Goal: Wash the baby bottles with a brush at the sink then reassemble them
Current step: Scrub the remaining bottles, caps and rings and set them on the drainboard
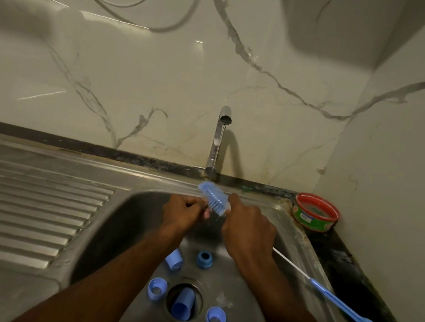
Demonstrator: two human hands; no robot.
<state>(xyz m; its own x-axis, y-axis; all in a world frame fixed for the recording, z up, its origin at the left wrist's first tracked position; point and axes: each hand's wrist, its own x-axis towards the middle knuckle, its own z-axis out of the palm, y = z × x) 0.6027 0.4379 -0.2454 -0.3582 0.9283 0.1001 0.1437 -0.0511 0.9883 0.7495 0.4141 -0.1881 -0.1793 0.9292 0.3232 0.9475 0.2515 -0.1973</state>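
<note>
This is looking like a home kitchen. A stainless steel sink (274, 219) with a ribbed draining board (23, 210) is sitting in a dark stone surface (350, 271), and a chrome tap (219, 139) is rising at the back of the basin, with water running from it. White marble-patterned wall panels (163, 76) with grey veins are lining the corner behind. A round red and green tub (315, 212) is standing in the corner beside the sink. Blue bottle parts (182, 306) are lying around the drain in the basin.
</note>
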